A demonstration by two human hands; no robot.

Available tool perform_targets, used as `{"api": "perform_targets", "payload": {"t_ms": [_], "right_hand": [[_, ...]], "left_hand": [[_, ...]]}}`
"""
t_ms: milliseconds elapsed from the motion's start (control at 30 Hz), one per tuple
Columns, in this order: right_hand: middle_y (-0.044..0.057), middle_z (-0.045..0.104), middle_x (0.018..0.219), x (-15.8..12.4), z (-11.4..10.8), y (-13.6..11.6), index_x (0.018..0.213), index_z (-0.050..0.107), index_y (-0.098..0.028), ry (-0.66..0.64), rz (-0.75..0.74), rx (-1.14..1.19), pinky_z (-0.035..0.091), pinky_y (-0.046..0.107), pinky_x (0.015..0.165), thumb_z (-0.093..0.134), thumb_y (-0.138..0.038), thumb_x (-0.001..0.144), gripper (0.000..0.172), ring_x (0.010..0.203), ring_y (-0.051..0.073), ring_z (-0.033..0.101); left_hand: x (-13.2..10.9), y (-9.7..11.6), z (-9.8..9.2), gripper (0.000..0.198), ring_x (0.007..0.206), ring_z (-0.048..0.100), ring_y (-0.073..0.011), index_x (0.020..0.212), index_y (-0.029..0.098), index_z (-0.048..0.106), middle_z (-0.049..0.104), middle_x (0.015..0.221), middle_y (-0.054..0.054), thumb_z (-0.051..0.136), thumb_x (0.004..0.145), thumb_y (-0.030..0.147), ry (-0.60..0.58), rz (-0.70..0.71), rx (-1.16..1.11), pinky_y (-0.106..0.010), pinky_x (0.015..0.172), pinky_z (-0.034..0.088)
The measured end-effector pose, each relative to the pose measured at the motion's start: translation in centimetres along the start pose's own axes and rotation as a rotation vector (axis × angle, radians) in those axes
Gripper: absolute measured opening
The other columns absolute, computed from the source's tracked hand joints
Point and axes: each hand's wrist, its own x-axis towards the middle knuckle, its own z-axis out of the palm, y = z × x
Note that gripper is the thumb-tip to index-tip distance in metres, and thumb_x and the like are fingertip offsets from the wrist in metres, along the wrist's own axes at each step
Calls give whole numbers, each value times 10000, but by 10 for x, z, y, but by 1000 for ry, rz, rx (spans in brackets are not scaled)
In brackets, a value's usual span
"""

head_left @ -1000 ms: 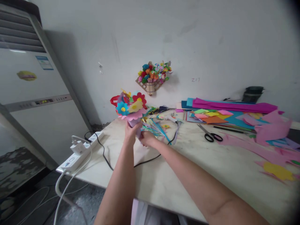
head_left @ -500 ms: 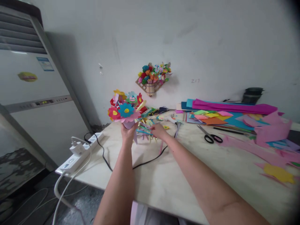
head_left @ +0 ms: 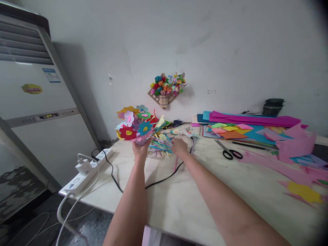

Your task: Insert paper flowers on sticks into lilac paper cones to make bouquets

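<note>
My left hand (head_left: pixel 140 150) is closed round the purple base of a bouquet of paper flowers (head_left: pixel 135 125), held upright above the table's left part. The blooms are red, blue, pink and yellow. My right hand (head_left: pixel 178 146) reaches to the right of it, over a pile of coloured paper stems (head_left: pixel 159 145) lying on the table (head_left: pixel 217 181). Its fingers curl down at the pile; a pink strip (head_left: pixel 175 164) hangs below it, and I cannot make out whether they grip it.
Black scissors (head_left: pixel 229 152) lie right of centre. Coloured paper sheets (head_left: pixel 246 126) and pink scraps (head_left: pixel 294 147) fill the far right. A power strip (head_left: pixel 85 167) with cables sits at the left edge, beside a standing air conditioner (head_left: pixel 38 112). A flower basket (head_left: pixel 165 89) hangs on the wall.
My right hand let go of the bouquet's base and moved right to the stem pile. My left hand turned the bouquet, so different blooms now face me.
</note>
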Motion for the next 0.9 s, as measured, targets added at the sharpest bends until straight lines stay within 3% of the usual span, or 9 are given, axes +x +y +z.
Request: {"api": "perform_targets", "payload": {"t_ms": [167,467,900], "right_hand": [[114,680,1097,-4,10,0,1074,670,-202,-10,-66,-127,449,311,815,484,-125,804,336,1071,255,604],[108,625,1176,-2,17,4,1092,656,-191,25,-108,-211,425,315,855,443,-141,832,340,1082,237,571],[135,671,1085,-3,29,-6,1009,698,-176,18,-268,-265,394,362,893,389,-140,859,345,1072,269,568]], "left_hand": [[0,-4,-1,452,887,654,-218,942,189,599,694,935,-48,765,527,257,1,20,82,-360,808,537],[7,-5,-7,444,847,641,-168,933,189,527,646,903,-39,730,539,205,141,19,38,-291,757,535],[2,-3,-3,423,878,645,-198,920,178,587,675,935,-44,756,541,260,98,75,47,-358,848,521]]}}
